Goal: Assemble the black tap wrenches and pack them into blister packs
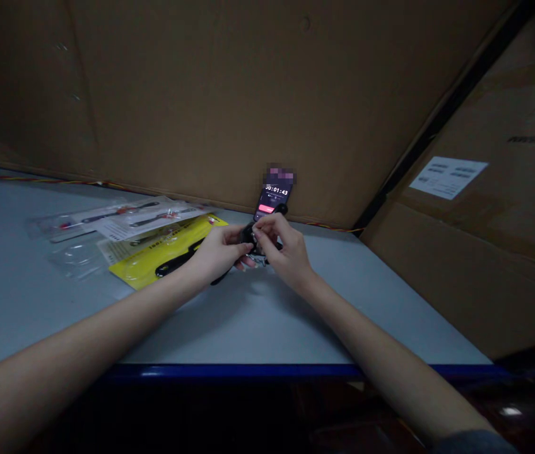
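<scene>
My left hand [220,251] and my right hand [284,250] meet over the grey table [35,302], both closed around a small black object [248,236] with a bit of metal showing beneath it. I cannot make out what the object is. A dark strap or handle [220,277] trails from under my left hand. Just left of my hands lies a yellow tool package [163,252] holding a black-handled tool.
A phone [274,194] showing a running timer leans against the cardboard wall [229,101] behind my hands. Clear blister packs with screwdrivers [120,217] lie at the left. Large cardboard boxes [485,221] stand at the right. The table's blue front edge [229,372] is near me.
</scene>
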`<act>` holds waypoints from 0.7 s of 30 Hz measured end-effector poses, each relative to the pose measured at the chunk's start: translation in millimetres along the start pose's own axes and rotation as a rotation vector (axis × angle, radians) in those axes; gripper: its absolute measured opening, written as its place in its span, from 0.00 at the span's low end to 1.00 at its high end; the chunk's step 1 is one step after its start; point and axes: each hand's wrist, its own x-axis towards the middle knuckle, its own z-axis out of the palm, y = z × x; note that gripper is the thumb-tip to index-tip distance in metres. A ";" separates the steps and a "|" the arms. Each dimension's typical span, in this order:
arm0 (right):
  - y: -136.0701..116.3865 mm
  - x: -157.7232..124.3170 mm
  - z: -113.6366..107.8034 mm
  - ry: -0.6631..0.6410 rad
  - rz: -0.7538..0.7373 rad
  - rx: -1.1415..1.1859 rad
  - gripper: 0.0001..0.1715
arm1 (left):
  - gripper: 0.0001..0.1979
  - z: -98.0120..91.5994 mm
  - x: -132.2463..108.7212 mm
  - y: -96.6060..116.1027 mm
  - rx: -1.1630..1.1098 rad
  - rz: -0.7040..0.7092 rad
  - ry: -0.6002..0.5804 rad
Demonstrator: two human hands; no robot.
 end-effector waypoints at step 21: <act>4.5 0.4 1.0 -0.030 0.296 -0.133 0.08 | 0.08 -3.6 -2.7 3.5 0.127 0.069 0.046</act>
